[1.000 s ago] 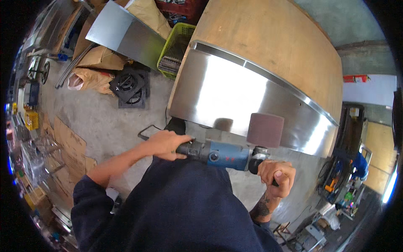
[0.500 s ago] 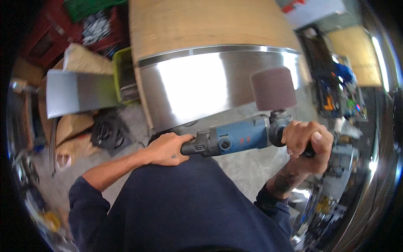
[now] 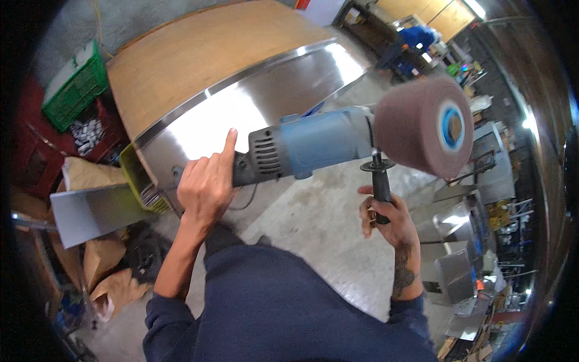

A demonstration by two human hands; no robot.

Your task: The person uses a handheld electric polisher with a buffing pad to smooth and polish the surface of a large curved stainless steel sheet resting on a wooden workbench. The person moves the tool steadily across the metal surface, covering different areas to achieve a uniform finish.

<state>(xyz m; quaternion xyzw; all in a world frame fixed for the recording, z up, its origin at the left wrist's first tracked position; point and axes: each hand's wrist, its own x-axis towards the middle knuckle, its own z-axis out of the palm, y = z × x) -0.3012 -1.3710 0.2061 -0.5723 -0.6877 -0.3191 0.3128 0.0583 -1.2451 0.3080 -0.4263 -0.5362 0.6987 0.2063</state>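
A blue and black handheld drum sander point(image 3: 322, 143) is held up across my front, tilted with its drum end to the right. Around its rear handle my left hand point(image 3: 206, 187) is closed, index finger stretched out along the body. The brown abrasive drum point(image 3: 410, 130) shows its blue hub at the right end. Below the drum hangs a black side handle point(image 3: 380, 186). My right hand point(image 3: 395, 218) has it loosely between thumb and partly curled fingers. Beyond the sander, a shiny bent metal sheet point(image 3: 289, 87) lies along the near side of a wooden tabletop point(image 3: 205, 54).
On the left are a green crate point(image 3: 75, 90), a yellow-green bin point(image 3: 134, 175), a grey metal panel point(image 3: 90, 211) and brown paper bags point(image 3: 117, 292). Concrete floor point(image 3: 313, 223) lies below the sander. Metal parts and clutter line the right side.
The sander has been turned, and its drum now shows its hub end. My right hand has loosened and dropped below the drum. The view has swung, with the table shifting left.
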